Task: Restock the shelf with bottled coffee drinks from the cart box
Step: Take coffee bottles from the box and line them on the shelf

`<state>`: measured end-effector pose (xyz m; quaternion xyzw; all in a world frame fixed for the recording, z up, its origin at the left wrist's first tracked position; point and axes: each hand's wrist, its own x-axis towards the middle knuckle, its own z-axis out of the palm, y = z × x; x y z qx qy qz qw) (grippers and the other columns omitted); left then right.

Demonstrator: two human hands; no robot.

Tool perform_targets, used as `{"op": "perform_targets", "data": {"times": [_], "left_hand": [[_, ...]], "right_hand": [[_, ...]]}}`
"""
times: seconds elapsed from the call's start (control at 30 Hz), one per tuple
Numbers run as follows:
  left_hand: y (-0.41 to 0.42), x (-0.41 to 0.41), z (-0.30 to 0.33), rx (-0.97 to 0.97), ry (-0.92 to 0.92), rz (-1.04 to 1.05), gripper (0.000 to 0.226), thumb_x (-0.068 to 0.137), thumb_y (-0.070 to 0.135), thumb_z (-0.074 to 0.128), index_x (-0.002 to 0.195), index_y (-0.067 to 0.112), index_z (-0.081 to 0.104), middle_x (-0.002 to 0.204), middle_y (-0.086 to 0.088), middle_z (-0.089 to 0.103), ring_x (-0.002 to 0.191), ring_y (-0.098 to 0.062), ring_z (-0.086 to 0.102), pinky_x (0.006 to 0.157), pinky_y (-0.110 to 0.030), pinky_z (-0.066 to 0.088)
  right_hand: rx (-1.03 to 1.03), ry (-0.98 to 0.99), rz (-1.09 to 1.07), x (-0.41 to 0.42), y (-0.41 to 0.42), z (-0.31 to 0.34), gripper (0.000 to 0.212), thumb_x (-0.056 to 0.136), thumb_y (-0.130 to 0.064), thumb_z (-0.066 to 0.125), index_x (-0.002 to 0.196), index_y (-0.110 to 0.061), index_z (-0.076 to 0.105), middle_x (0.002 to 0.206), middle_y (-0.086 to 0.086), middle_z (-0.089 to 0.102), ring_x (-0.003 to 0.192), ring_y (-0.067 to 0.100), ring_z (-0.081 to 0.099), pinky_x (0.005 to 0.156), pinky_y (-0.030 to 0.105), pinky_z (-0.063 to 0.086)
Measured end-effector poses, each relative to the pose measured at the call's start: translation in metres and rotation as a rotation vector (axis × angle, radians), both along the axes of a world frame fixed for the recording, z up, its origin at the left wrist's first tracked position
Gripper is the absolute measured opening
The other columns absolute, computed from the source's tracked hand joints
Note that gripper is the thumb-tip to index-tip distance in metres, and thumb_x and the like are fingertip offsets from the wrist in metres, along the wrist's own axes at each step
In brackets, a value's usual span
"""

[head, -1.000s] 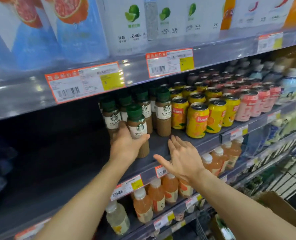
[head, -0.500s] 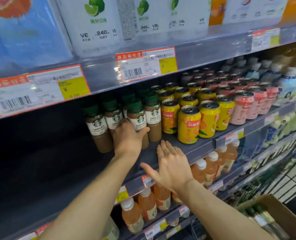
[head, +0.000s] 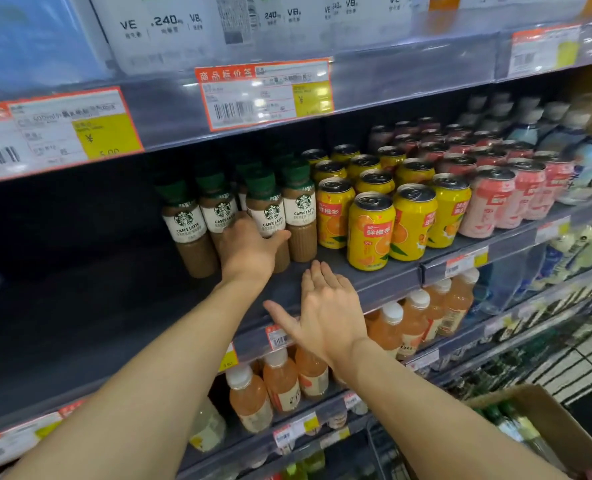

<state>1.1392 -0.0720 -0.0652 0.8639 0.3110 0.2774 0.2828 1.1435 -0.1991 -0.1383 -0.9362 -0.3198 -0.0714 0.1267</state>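
Observation:
Several brown coffee bottles with green caps and white Caffe Latte labels stand on the dark middle shelf (head: 374, 285). My left hand (head: 249, 249) grips one front coffee bottle (head: 270, 209) low on its body, thumb on its right side. More bottles stand at its left (head: 187, 230) and right (head: 299, 216). My right hand (head: 325, 313) hovers with straight fingers over the shelf's front edge, holding nothing. The cardboard cart box (head: 561, 427) sits at the lower right with green-capped bottles (head: 505, 420) inside.
Yellow orange-drink cans (head: 370, 230) stand right of the coffee bottles, pink cans (head: 491, 202) further right. The shelf is dark and bare to the left of the coffee bottles. Orange juice bottles (head: 280, 382) fill the shelf below. Price tags (head: 265, 93) line the shelf above.
The view has shifted so the shelf sits further right. My left hand still holds the front coffee bottle on the shelf. My right hand stays flat by the shelf edge.

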Motion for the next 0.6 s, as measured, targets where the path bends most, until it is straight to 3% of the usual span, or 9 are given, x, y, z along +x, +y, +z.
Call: {"op": "perform_targets", "data": {"times": [0.27,0.37,0.47,0.6], "left_hand": [[-0.007,-0.004,-0.001,-0.025,0.104,-0.006,0.060,0.079,0.042,0.075,0.123,0.007,0.058,0.126,-0.010,0.061,0.121,-0.028,0.053,0.100,-0.037,0.045],[-0.020,-0.027,-0.007,-0.001,0.192,0.053,0.058,0.085,0.052,0.063,0.118,0.004,0.059,0.121,-0.014,0.062,0.117,-0.032,0.054,0.093,-0.036,0.046],[-0.037,-0.064,-0.014,0.166,0.342,0.091,0.052,0.096,0.050,0.047,0.116,0.004,0.058,0.118,-0.019,0.061,0.113,-0.037,0.054,0.085,-0.038,0.044],[-0.062,-0.117,-0.037,0.480,0.587,0.022,0.057,0.100,0.046,0.032,0.130,0.000,0.045,0.134,-0.019,0.048,0.126,-0.034,0.044,0.100,-0.045,0.039]], "right_hand": [[-0.039,-0.031,0.065,0.003,-0.003,-0.002,0.100,0.085,-0.074,0.020,0.116,0.010,0.065,0.123,0.031,0.061,0.117,0.039,0.059,0.092,0.043,0.048],[-0.039,0.012,0.110,0.003,-0.008,0.002,0.105,0.082,-0.075,0.013,0.123,0.010,0.060,0.129,0.032,0.056,0.123,0.040,0.054,0.097,0.043,0.044],[-0.110,-0.025,0.192,0.004,-0.016,0.010,0.098,0.087,-0.072,0.007,0.146,0.000,0.036,0.150,0.027,0.036,0.142,0.036,0.031,0.112,0.045,0.026],[-0.143,-0.060,0.405,-0.005,-0.045,0.005,0.078,0.099,-0.059,0.015,0.155,-0.005,0.008,0.163,0.014,0.005,0.151,0.025,-0.001,0.122,0.043,0.001]]}}
